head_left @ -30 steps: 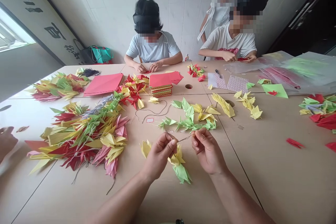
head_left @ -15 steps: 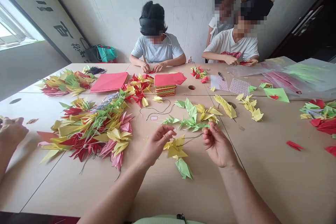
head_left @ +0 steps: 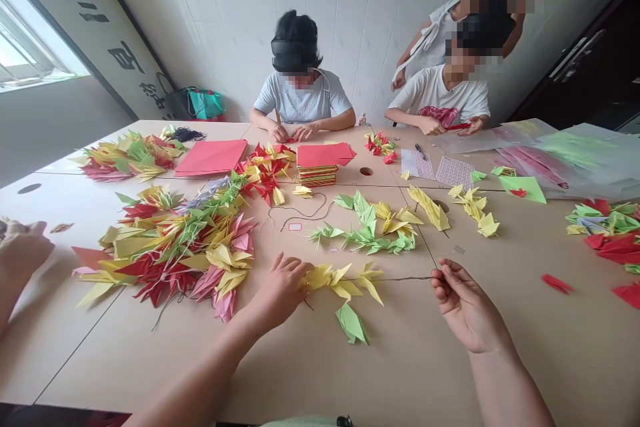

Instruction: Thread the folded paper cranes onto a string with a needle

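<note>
My right hand pinches the end of a thin dark string, which runs taut leftward over the table. Several yellow folded paper cranes are threaded along this string. At their left end my left hand grips the outermost yellow crane, its fingertips partly hidden behind the paper. A loose green folded paper piece lies just below the row. Beyond it, a curved chain of green paper cranes rests on the table, with more yellow cranes beside it.
A large heap of colourful paper cranes lies to the left. Red paper sheets and a paper stack stand farther back. Other people sit or stand across the table; another person's hand rests at the left edge.
My right hand has moved right, drawing the string straight. My left hand has come down and left onto the yellow cranes, which now lie stretched in a row.
</note>
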A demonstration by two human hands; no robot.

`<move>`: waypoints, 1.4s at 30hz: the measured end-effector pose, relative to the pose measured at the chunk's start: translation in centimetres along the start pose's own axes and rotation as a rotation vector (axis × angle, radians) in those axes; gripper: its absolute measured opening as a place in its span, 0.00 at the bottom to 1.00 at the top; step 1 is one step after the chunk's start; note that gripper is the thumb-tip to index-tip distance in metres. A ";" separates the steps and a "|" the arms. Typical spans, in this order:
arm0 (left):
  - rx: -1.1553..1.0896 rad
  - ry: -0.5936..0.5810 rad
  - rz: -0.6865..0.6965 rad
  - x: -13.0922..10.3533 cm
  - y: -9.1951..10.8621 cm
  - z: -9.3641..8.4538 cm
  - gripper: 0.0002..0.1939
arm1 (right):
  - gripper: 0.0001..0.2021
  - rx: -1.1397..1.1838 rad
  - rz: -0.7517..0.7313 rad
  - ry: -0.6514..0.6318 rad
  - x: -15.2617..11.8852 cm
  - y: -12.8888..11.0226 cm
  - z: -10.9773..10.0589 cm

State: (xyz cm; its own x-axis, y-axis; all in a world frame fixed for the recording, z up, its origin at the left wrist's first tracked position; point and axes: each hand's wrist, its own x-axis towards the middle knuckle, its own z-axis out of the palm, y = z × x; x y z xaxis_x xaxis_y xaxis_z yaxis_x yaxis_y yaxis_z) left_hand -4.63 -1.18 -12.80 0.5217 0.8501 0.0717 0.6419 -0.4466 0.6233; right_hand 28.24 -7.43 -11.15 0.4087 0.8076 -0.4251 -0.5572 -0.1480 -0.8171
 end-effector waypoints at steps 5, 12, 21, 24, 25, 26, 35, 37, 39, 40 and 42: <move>0.083 -0.024 0.000 -0.7 0.8 -2.4 0.12 | 0.22 -0.060 -0.001 -0.023 0.2 0.5 -0.1; 0.211 0.034 0.007 3.4 -0.4 -4.9 0.11 | 0.21 -0.228 0.023 -0.161 0.3 3.6 1.4; 0.253 0.078 -0.122 15.9 -4.7 -4.3 0.17 | 0.20 -0.414 -0.011 -0.290 0.7 5.5 1.7; 0.154 0.095 -0.155 17.0 -5.4 -4.2 0.17 | 0.20 -0.423 -0.022 -0.295 0.8 5.5 1.5; 0.104 0.103 -0.158 17.1 -5.5 -4.2 0.17 | 0.20 -0.426 -0.022 -0.298 0.9 5.5 1.5; 0.044 0.113 -0.158 17.1 -5.4 -4.3 0.17 | 0.20 -0.431 -0.021 -0.302 0.9 5.5 1.5; -0.798 0.139 -0.153 12.2 0.0 -7.0 0.17 | 0.21 -0.476 -0.004 -0.328 1.0 5.6 1.6; -0.977 0.122 -0.144 10.5 2.3 -7.7 0.15 | 0.21 -0.485 -0.017 -0.319 1.0 5.7 1.6; -1.127 0.103 -0.132 8.9 4.5 -8.1 0.14 | 0.21 -0.492 -0.038 -0.305 1.0 5.9 1.7; -1.192 0.095 -0.125 8.3 5.5 -8.1 0.14 | 0.21 -0.495 -0.050 -0.298 1.0 6.0 1.7; -1.300 0.073 -0.108 7.3 7.1 -8.1 0.16 | 0.21 -0.497 -0.079 -0.289 0.7 5.9 2.0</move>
State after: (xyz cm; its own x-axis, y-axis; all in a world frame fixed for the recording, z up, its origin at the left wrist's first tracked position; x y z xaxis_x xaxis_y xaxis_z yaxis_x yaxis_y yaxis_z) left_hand -0.84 4.13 -1.54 0.4442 0.8959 -0.0094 -0.3522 0.1843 0.9176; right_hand 23.79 -6.56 -15.50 0.1826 0.9397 -0.2893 -0.0984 -0.2753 -0.9563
